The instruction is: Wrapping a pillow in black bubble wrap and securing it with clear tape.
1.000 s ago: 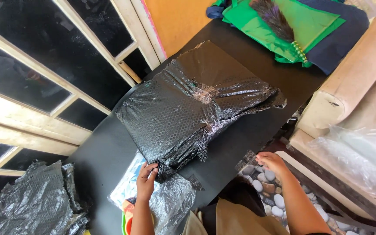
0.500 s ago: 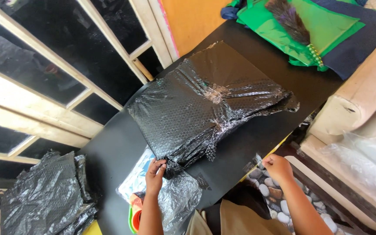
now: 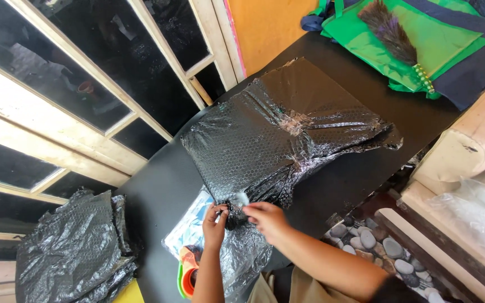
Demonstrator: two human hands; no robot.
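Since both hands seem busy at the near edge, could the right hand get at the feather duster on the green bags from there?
Probably not: the right hand is at the near corner of the wrapped parcel, and the feather duster lies across the table.

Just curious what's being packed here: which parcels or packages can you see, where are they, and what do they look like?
Black bubble-wrap parcel: mid-table, flat, taped; both hands at its near corner.
Clear-wrapped package: under that corner, pale blue and white.
Black bubble-wrap heap: lower left, crumpled.
Green bags: far end, flat.
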